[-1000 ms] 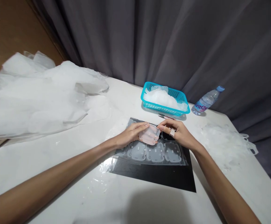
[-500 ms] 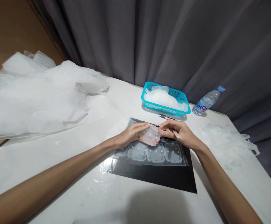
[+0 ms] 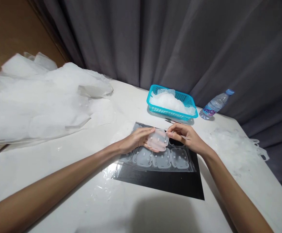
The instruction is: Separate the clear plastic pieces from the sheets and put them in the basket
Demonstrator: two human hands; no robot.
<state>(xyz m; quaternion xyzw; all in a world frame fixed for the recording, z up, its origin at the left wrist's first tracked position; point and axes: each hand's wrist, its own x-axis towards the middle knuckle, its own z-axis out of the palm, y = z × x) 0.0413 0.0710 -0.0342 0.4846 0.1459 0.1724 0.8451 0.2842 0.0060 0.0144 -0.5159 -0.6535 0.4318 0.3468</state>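
Observation:
My left hand (image 3: 137, 139) grips a thin, translucent plastic piece (image 3: 158, 139) with rounded corners and small holes, thumb on top and fingers underneath. At the piece's upper right edge, the fingertips of my right hand (image 3: 183, 136) are pinched together. A thin pale tool (image 3: 185, 138) pokes out from between its fingers; its kind and tip cannot be made out. Below both hands, a clear plastic sheet of similar moulded pieces (image 3: 161, 158) lies on a black mat (image 3: 160, 183). My left hand partly covers the sheet.
Behind the mat stands a turquoise basket (image 3: 172, 114) holding translucent pieces, with a dark pen-like item (image 3: 169, 121) before it. A water bottle (image 3: 215, 105) is to its right. Clear plastic scraps (image 3: 233, 152) lie on the right, and a large heap of plastic sheets (image 3: 41, 103) on the left.
The plastic piece has shifted slightly right and turned flatter towards me. My right fingers have tilted a little, and the pale tool now shows edge-on.

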